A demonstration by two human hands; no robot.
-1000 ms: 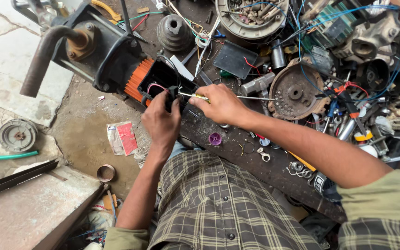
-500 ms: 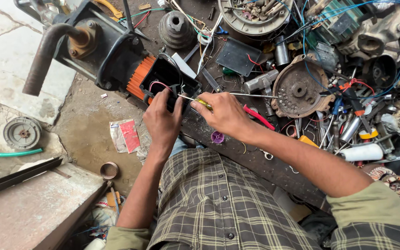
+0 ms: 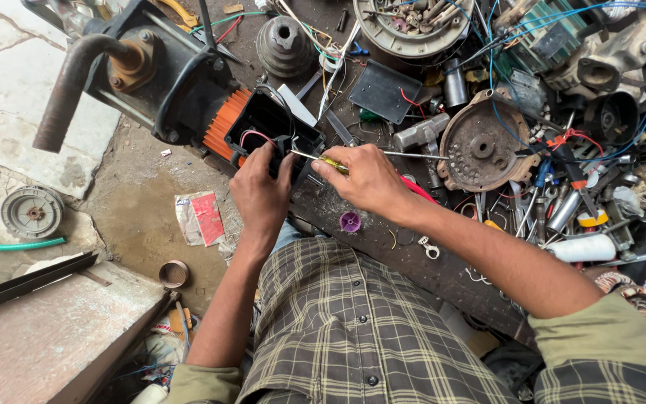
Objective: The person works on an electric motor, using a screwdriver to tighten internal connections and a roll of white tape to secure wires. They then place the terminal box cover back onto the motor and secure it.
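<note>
A black water pump motor [image 3: 181,82] with an orange finned body and a rusty curved pipe [image 3: 69,78] lies on the dirty floor. Its open black terminal box [image 3: 267,127] shows red and white wires. My left hand [image 3: 262,193] grips the box's near edge. My right hand [image 3: 368,178] is closed on a screwdriver [image 3: 323,160] with a yellow-green handle, and its thin metal tip points left into the box beside my left fingers.
Metal parts crowd the right: a rusty round motor cover [image 3: 480,150], a stepped pulley [image 3: 284,41], a wound stator [image 3: 413,19], a black plate [image 3: 386,90], loose tools and blue wires. A small purple cap [image 3: 350,221] lies near my wrist. Green hose [image 3: 9,245] at left.
Both hands stay at the terminal box. My right hand has shifted slightly, keeping the screwdriver tip in the box. The view has drifted a little.
</note>
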